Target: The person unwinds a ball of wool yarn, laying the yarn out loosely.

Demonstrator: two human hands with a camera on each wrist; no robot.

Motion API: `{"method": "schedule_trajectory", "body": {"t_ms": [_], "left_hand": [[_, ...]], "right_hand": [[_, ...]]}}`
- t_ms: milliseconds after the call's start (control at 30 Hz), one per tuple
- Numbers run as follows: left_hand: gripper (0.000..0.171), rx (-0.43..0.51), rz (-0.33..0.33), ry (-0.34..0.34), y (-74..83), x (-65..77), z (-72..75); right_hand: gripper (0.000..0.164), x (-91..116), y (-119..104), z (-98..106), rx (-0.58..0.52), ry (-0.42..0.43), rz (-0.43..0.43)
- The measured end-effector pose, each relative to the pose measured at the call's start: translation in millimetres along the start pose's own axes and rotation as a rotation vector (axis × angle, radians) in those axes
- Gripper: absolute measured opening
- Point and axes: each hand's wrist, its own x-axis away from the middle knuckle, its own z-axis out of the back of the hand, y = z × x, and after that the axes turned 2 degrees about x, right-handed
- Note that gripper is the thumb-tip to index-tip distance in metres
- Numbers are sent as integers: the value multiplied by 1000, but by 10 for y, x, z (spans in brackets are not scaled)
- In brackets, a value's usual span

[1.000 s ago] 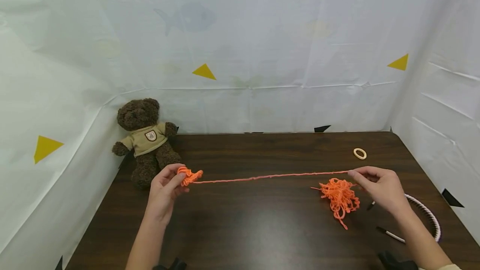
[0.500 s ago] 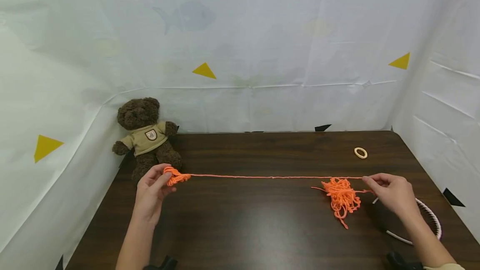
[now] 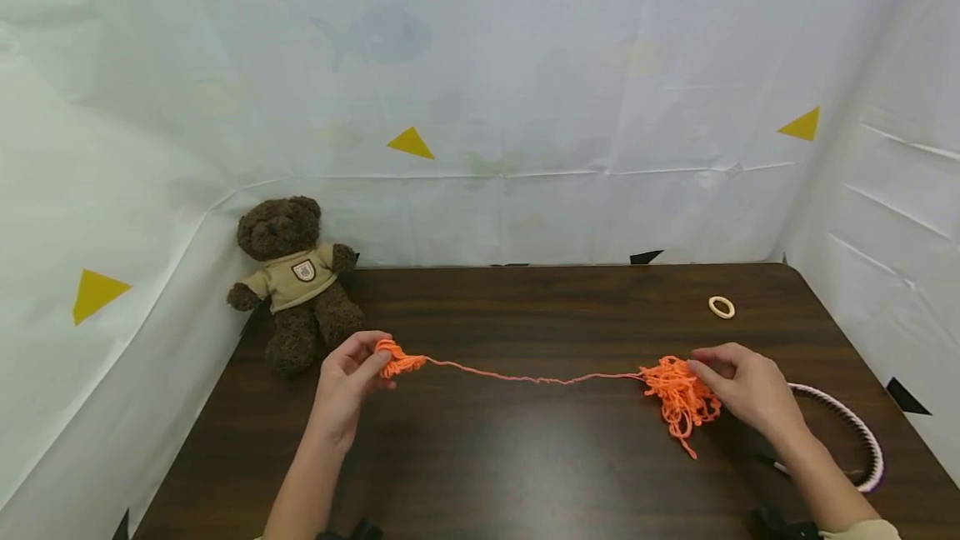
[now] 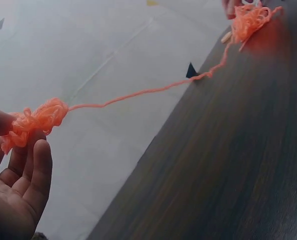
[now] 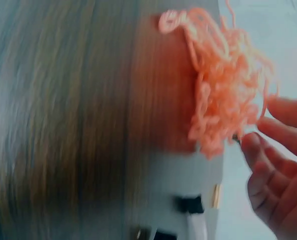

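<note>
My left hand (image 3: 348, 382) pinches a small bundle of orange yarn (image 3: 399, 359) between thumb and fingers, above the left of the table. In the left wrist view, the loops of this bundle (image 4: 41, 120) bunch out past the fingertips. From it a slack strand (image 3: 517, 377) runs right to a larger, tangled heap of orange yarn (image 3: 681, 397). My right hand (image 3: 742, 386) has its thumb and fingers at the heap's upper right edge, pinching yarn there. In the right wrist view, the heap (image 5: 228, 85) shows loose loops, one reaching the fingers.
A brown teddy bear (image 3: 292, 282) in a tan shirt leans against the white sheeting at the left. A small pale ring (image 3: 722, 307) lies at the back right of the dark wooden table (image 3: 480, 457). A white curved band (image 3: 851, 423) lies beyond my right forearm.
Both hands first spread apart, stretching the strand taut. Since then they have come closer together, the strand sags, and my right hand has moved left onto the heap's edge.
</note>
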Motion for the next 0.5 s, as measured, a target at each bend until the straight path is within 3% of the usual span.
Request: {"method": "schedule_trajectory", "body": {"t_ms": [233,367,500], "left_hand": [[23,-29,-3,-76,-18,-25,-252],[22,-25,-13,-123,-39,-48,-389],[22,-25,-27,-167,-60,-60,-522]], "right_hand": [[26,5,-382,-116,-70,148,161],[25,9,-719,-297,-158,131,291],[31,13,-1117,-498,-273,28,375]]}}
